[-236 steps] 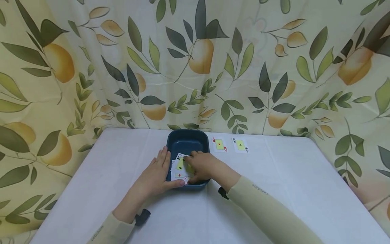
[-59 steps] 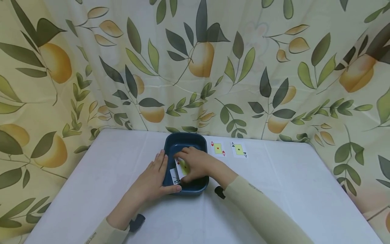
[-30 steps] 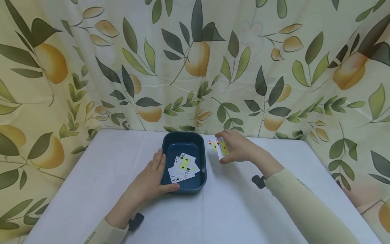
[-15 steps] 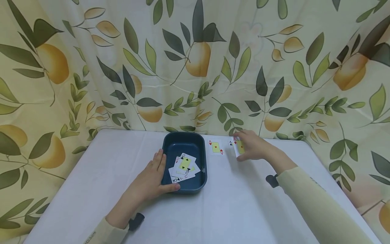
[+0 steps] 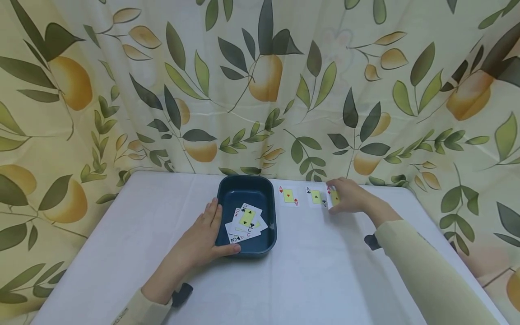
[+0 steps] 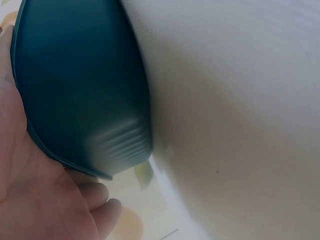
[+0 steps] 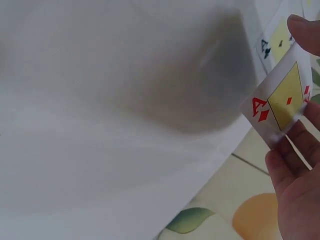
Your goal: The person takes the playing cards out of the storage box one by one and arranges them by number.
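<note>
My right hand point(image 5: 350, 195) holds an ace of diamonds point(image 5: 334, 197) at the back of the table, right of two other cards. In the right wrist view that playing card point(image 7: 276, 102) is pinched by opposite edges between thumb and fingers. An ace of hearts point(image 5: 288, 196) and an ace of clubs point(image 5: 315, 197) lie face up in a row. My left hand point(image 5: 201, 237) rests along a dark blue tray point(image 5: 273, 225), fingers straight at its left side, thumb across the near corner. Inside lies a loose pile of playing cards point(image 5: 247, 217), a two of clubs on top.
A white cloth point(image 5: 308, 275) covers the table. Behind it hangs a fruit-and-leaf patterned curtain point(image 5: 227, 108), close to the table's back edge. The tray stands left of the card row.
My right hand has taken the ace of diamonds from the tray and carried it right, past the hearts and clubs aces. My left hand has stayed at the tray.
</note>
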The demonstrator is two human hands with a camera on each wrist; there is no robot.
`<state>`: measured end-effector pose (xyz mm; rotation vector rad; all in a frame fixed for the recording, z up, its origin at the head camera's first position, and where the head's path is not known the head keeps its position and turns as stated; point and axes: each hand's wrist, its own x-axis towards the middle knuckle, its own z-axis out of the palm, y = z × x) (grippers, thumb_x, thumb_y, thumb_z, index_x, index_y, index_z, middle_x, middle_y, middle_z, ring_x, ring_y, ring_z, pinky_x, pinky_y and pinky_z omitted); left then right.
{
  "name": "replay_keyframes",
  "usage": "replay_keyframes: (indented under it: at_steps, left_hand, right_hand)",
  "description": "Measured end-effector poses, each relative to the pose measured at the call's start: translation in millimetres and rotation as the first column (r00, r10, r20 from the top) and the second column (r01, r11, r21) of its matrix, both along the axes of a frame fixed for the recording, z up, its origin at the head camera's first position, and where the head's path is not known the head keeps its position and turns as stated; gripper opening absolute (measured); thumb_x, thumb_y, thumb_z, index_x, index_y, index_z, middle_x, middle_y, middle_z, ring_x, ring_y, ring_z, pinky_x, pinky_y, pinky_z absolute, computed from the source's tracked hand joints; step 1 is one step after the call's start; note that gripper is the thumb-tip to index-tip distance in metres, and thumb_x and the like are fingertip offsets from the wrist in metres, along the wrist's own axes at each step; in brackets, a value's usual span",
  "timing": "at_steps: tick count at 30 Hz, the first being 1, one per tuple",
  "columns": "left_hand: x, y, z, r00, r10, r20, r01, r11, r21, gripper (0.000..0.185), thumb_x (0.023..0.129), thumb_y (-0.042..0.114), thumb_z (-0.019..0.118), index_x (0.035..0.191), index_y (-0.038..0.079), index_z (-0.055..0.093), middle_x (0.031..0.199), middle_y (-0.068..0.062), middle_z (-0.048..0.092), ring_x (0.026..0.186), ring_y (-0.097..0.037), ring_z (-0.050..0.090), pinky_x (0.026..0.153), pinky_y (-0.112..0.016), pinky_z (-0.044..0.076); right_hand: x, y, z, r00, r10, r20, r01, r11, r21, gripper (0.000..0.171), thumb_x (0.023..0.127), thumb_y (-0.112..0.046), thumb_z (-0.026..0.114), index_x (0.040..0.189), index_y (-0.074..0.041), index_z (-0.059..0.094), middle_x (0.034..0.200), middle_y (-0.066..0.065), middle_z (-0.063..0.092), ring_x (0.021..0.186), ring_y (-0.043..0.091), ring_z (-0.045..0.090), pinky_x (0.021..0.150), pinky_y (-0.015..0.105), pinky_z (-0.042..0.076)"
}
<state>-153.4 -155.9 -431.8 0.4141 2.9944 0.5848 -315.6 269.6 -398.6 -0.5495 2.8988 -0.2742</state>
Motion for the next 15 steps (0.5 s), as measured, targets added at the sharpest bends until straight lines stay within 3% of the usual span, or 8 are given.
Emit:
replay_keyframes:
  at_steps: [8,15]
  left_hand:
    - [0.1,0,1.8,1.0,-0.003,0.008,0.003,1.0,0.003,0.124,0.076,0.078,0.064,0.158,0.0,0.014,0.168,-0.014,-0.002,0.154,-0.036,0.009,0.117,-0.056,0.028]
    - [0.0,1,1.0,1.0,-0.002,0.005,0.002,1.0,-0.005,0.124,0.076,0.08,0.063,0.158,0.0,0.015,0.168,-0.014,-0.002,0.154,-0.036,0.01,0.117,-0.056,0.028]
  right_hand:
    - [-5.0,17,-8.7,0.995,-0.069,0.077,0.068,0.998,0.006,0.09,0.075,-0.031,0.087,0.146,0.0,0.044,0.143,0.029,0.046,0.129,0.048,0.042,0.107,0.068,0.034]
    - [-9.8,27,-11.2,0.984,-0.134,0.116,0.132,0.991,0.026,0.094,0.075,-0.021,0.086,0.151,0.002,0.036,0.149,0.033,0.035,0.132,0.051,0.039,0.109,0.068,0.031]
